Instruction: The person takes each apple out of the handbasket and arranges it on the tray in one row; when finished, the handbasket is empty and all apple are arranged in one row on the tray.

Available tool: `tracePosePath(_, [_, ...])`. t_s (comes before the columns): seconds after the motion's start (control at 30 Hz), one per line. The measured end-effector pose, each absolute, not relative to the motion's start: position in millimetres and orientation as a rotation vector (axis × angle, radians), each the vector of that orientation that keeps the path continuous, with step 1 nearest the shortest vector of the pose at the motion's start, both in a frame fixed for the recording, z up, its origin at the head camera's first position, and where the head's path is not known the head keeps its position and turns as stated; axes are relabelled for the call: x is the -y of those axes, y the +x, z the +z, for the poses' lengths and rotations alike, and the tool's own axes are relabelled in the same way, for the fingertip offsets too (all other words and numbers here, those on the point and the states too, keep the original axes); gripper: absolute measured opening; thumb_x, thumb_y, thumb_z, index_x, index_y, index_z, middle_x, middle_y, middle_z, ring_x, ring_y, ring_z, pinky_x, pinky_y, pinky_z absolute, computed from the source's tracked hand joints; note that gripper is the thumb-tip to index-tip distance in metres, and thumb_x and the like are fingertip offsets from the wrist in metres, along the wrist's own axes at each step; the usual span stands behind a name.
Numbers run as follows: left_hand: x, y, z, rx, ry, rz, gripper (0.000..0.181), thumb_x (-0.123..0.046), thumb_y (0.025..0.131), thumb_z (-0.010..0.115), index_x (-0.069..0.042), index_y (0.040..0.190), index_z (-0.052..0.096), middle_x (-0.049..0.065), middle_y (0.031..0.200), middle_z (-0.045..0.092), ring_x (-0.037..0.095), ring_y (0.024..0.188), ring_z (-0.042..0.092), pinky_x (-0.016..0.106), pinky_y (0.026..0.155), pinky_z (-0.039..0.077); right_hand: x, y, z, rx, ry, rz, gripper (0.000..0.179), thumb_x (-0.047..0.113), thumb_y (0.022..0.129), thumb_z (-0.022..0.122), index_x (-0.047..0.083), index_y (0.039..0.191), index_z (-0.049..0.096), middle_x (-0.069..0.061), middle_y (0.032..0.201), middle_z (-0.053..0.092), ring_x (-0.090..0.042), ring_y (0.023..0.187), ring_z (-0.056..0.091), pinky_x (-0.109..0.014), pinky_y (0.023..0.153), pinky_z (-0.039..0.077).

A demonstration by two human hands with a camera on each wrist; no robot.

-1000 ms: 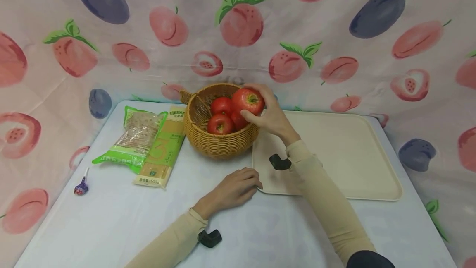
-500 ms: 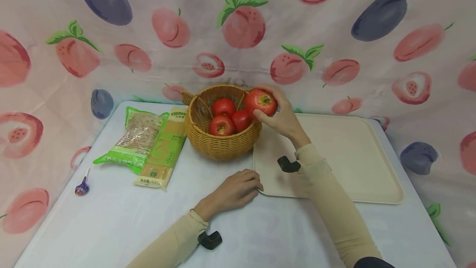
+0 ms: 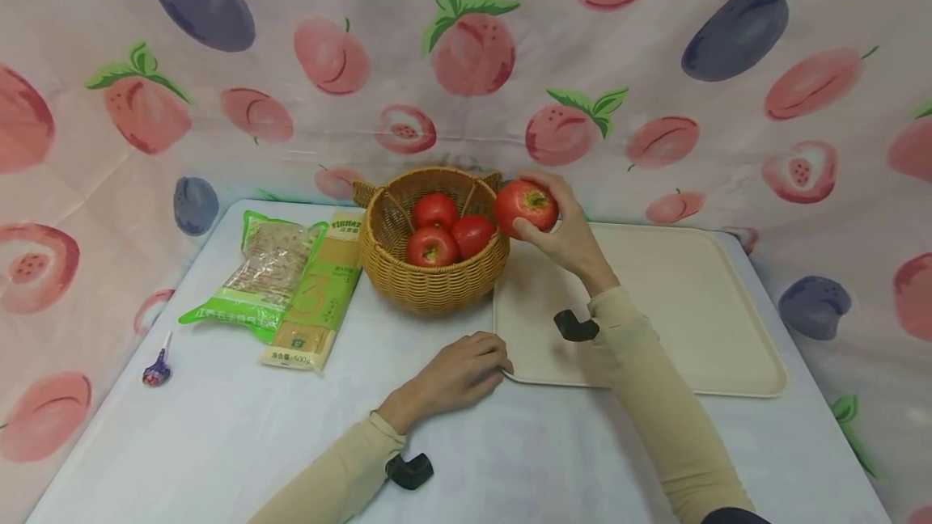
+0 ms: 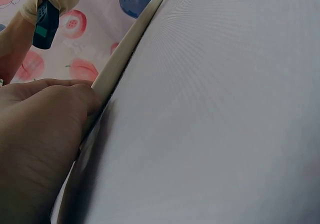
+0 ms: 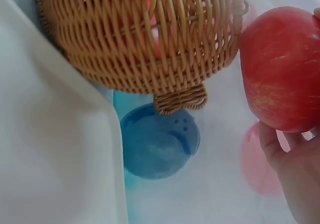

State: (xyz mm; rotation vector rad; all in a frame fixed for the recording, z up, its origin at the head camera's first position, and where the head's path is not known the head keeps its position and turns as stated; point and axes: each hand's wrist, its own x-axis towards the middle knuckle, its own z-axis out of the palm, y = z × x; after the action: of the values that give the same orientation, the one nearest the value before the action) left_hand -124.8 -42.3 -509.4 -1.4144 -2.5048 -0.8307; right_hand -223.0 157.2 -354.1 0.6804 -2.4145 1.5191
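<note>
In the head view, my right hand [image 3: 571, 234] grips a red apple [image 3: 526, 205] beside the right rim of a wicker basket [image 3: 434, 291]. Its thumb lies across the front of the fruit. In the right wrist view that apple [image 5: 282, 69] is close up, next to the basket's woven side [image 5: 145, 39]. Three more apples [image 3: 433, 247] sit inside the basket. My left hand [image 3: 459, 370] rests at the near left corner of a beige tray [image 3: 692, 306]. In the left wrist view its fingers lie against the tray's rim [image 4: 117, 64], fingertips hidden.
Left of the basket lie a green-edged clear bag [image 3: 273, 265] and a flat yellow-green packet [image 3: 316, 297], partly overlapping. A lollipop [image 3: 157, 369] lies near the left table edge. A fruit-print cloth [image 3: 466, 128] hangs behind the white-covered table [image 3: 240, 427].
My right hand has carried the apple rightward from over the other apples to beyond the basket's right rim. The left hand has stayed at the tray corner.
</note>
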Motion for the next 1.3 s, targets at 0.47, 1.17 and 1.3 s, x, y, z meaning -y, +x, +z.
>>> tracePosePath(0.47, [42.2, -125.6, -513.6, 2.461, -1.409, -0.811, 0.015, -0.016, 0.089, 0.061, -0.022, 0.102, 0.065, -0.01, 0.107, 0.058, 0.007, 0.112, 0.05, 0.023, 0.098, 0.042, -175.8, -221.6, -374.3, 2.495, 0.576, 1.516, 0.057, 0.01, 0.082, 0.069, 0.011, 0.135, 0.047, -0.012, 0.137, 0.043, -0.024, 0.123, 0.042, -0.049, 0.103, 0.039])
tracePosePath(1.17, [41.2, -126.2, -513.3, 2.498, -1.408, -0.826, 0.014, -0.018, 0.09, 0.06, -0.023, 0.102, 0.065, -0.01, 0.105, 0.058, 0.006, 0.111, 0.05, 0.024, 0.1, 0.04, -204.0, -243.8, -448.9, 2.661, 0.412, 1.463, 0.061, 0.027, 0.083, 0.071, 0.025, 0.138, 0.043, -0.003, 0.137, 0.044, -0.024, 0.123, 0.044, -0.049, 0.101, 0.04])
tracePosePath(1.3, [41.3, -127.1, -514.1, 2.485, -1.418, -0.852, 0.013, -0.016, 0.09, 0.06, -0.021, 0.101, 0.065, -0.009, 0.104, 0.057, 0.006, 0.11, 0.05, 0.022, 0.099, 0.041, -205.5, -243.2, -455.9, 2.699, 0.394, 1.432, 0.063, 0.031, 0.083, 0.071, 0.024, 0.138, 0.043, -0.005, 0.137, 0.044, -0.026, 0.123, 0.043, -0.051, 0.101, 0.039])
